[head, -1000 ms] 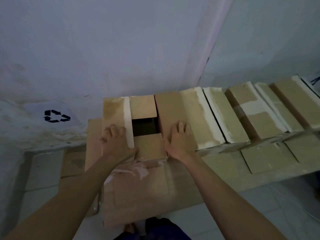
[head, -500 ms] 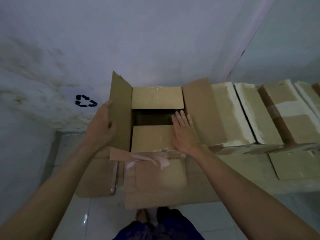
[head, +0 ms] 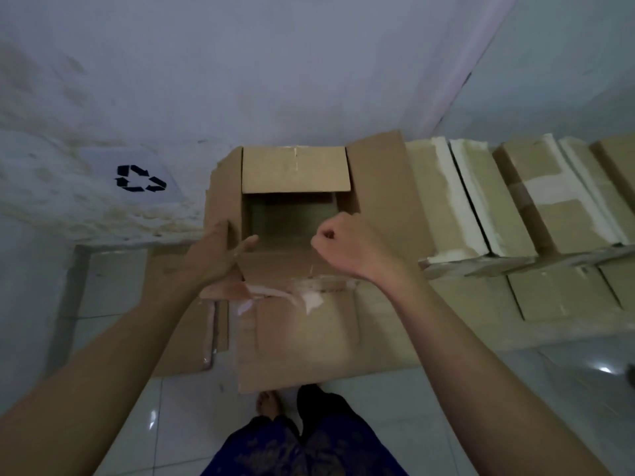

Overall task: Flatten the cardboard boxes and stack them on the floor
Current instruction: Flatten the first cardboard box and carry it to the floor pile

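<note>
The wall (head: 275, 63) filled the upper half of the view, pale and stained, with a corner running down on the right. Below it lay the tiled floor (head: 481, 389), glossy with small reflections. A row of taped cardboard boxes (head: 508, 201) stood side by side along the right, from beside the corner to the frame's edge, their tops streaked with pale tape. Next to them, at the centre, stood the open box (head: 295, 214) — its top flaps turned outward, the far flap folded flat, a dark hollow showing inside. It rested on flattened cardboard (head: 302, 341) spread over the floor, and more flat sheets (head: 185, 324) lay just to the left, touching the tiles.

The left hand (head: 214, 259) closed its grip on the box's left flap (head: 223, 197), thumb on the inner face and fingers behind. The right hand (head: 347, 245) hung over the near right edge of the opening, fingers curled into a loose fist (whether it pinched anything could not be told). Torn pale tape (head: 295, 295) clung to the near flap just under both wrists.

A black recycling symbol (head: 141, 178) sat on a light sheet on the wall, well left of the box. At the bottom edge the person's bare foot (head: 268, 403) showed above dark blue clothing (head: 302, 448).
</note>
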The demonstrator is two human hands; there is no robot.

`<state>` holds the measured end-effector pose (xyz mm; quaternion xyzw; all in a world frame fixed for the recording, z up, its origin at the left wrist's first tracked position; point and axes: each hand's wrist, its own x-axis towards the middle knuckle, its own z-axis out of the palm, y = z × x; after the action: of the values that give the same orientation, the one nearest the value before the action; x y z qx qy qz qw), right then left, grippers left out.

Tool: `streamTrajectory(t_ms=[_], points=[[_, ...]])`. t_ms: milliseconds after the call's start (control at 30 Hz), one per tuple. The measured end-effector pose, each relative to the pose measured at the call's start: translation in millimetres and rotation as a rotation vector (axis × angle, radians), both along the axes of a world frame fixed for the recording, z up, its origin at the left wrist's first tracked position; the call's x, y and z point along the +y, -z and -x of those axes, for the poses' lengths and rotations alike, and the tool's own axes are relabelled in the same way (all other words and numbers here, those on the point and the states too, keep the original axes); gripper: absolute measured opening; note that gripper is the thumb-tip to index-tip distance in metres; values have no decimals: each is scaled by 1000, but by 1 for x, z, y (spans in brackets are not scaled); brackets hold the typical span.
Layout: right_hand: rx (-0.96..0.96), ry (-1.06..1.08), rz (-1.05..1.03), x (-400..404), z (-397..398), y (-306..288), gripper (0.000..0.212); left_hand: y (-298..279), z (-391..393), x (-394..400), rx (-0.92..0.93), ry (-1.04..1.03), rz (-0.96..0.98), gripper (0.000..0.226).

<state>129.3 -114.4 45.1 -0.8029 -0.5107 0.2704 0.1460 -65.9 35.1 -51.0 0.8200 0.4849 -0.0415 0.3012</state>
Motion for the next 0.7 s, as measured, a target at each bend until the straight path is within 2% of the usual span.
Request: streamTrajectory(t_ms=[100, 167, 233, 300, 367, 467, 567, 633, 700], points=[[74, -46, 116, -22, 8, 7, 28, 5, -2, -6, 15, 2, 0, 64], [121, -89, 267, -31, 10, 23, 43, 9, -3, -9, -4, 11, 14, 66], [159, -113, 324, -40, 12, 49, 58, 12, -5, -9, -14, 17, 18, 65], [81, -101, 203, -47, 16, 76, 61, 16, -6, -9, -7, 10, -4, 61], [-7, -45, 60, -49, 17, 95, 52, 19, -9, -9, 7, -9, -27, 54], [-39, -66, 57, -39, 11, 94, 51, 12, -12, -10, 77, -41, -47, 45], [147, -56, -15, -25, -12, 81, 67, 4, -27, -6, 253, -23, -378, 64], [122, -10, -197, -6, -39, 76, 65, -14, -54, -4, 102, -5, -527, 67], [-86, 16, -273, 21, -74, 79, 69, -28, -92, -1, -103, 37, -423, 50]])
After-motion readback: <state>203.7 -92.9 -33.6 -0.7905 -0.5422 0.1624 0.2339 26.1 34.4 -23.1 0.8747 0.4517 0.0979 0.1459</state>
